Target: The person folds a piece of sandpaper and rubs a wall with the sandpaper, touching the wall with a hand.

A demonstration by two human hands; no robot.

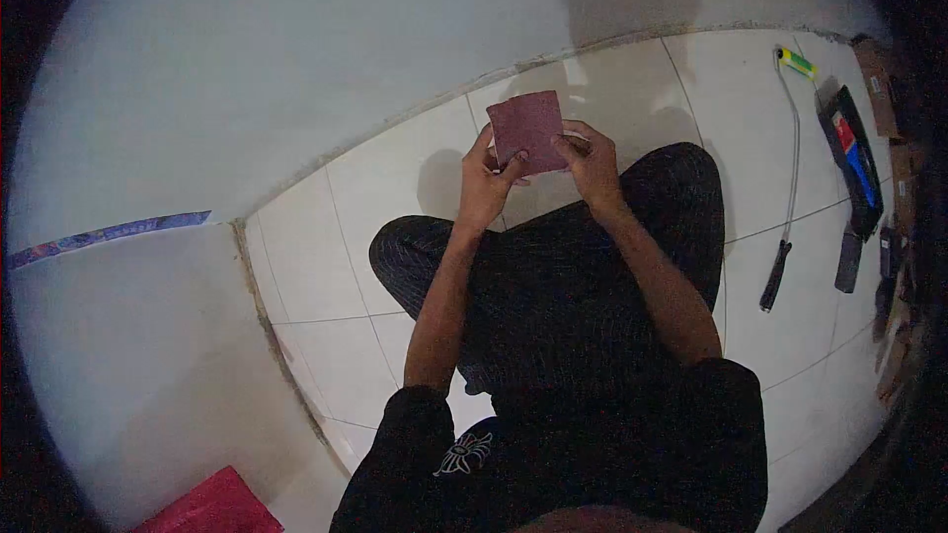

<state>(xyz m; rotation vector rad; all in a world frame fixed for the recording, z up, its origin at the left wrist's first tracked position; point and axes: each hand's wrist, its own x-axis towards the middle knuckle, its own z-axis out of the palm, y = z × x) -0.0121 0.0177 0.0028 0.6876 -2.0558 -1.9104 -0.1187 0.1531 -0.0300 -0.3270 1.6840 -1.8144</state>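
A reddish-brown square of sandpaper (pixel 528 126) is held up in front of my crossed legs, its flat face toward me. My left hand (pixel 491 170) grips its lower left edge, with the thumb on the near face and the fingers behind. On the right edge, my right hand (pixel 590 160) pinches the sheet in the same way. Most of the fingertips are hidden behind it.
A paint roller (pixel 794 138) with a long metal handle lies on the tiled floor (pixel 770 355) to my right. Beyond it are a black tray (pixel 851 163) and cardboard pieces (pixel 876 89). Walls rise ahead and left. A red item (pixel 219 508) sits at lower left.
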